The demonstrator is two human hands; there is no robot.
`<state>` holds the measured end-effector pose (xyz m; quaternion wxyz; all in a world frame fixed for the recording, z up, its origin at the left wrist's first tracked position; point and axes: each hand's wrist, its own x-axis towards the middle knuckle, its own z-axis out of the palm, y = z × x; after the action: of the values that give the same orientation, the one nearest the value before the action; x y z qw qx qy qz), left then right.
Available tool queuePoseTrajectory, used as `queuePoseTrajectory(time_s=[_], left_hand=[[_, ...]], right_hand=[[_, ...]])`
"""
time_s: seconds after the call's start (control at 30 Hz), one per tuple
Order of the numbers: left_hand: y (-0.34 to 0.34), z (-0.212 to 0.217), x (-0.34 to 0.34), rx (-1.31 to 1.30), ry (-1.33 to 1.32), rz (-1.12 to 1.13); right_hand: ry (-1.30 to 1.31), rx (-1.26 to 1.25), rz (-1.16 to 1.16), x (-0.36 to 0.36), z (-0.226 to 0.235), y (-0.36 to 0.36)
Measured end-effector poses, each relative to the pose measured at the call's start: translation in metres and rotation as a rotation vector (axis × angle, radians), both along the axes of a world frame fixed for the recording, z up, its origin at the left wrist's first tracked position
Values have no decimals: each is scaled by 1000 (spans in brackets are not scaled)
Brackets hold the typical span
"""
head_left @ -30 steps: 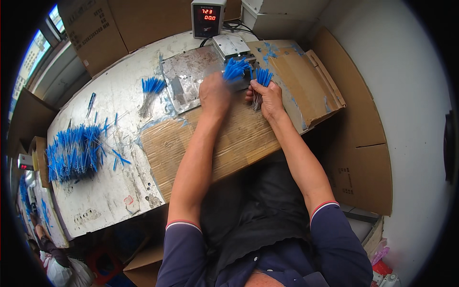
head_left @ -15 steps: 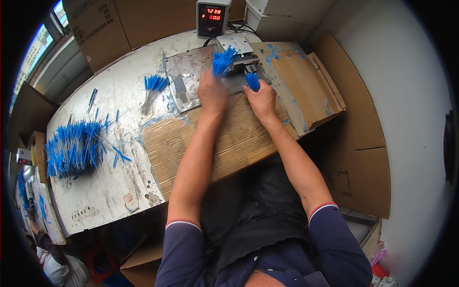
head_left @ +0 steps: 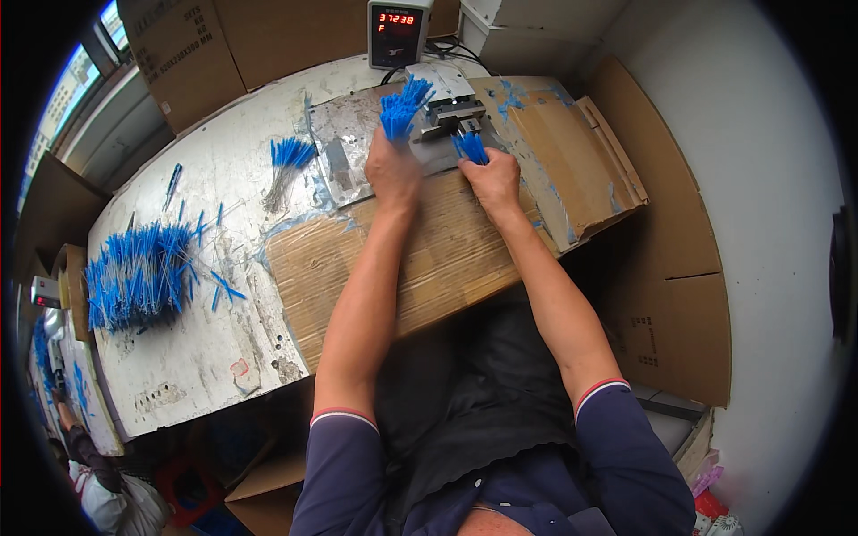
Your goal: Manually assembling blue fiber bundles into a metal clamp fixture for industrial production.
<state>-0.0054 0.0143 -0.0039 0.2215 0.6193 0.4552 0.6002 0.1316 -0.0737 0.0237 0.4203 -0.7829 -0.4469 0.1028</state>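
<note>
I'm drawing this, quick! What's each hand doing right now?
Left hand: closed, holding a big bunch of thin blue pieces.
Right hand: closed, holding a smaller-looking bunch of thin blue pieces.

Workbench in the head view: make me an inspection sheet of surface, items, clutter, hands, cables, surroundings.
Surface: white worktable, stained; cardboard sheet along its near edge.
Items: left bunch and right bunch, blue-tipped, held; resting bunch and large pile on the worktable.
Clutter: loose blue pieces beside the pile; slim pen-like item.
Hands: left hand closed on left bunch; right hand closed on right bunch.
Cables: dark cables near the display box.
Surroundings: cardboard panels; pale wall at right; another person lower left.
</note>
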Motion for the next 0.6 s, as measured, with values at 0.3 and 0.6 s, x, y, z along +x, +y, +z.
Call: queuePoseTrajectory(time_s=[0.3, 0.6], left_hand=[[-3, 3, 1, -139, 97, -3], [-5, 7, 2, -130, 104, -6]], right_hand=[[359, 111, -65, 17, -15, 28], [380, 104, -88, 22, -14, 37]])
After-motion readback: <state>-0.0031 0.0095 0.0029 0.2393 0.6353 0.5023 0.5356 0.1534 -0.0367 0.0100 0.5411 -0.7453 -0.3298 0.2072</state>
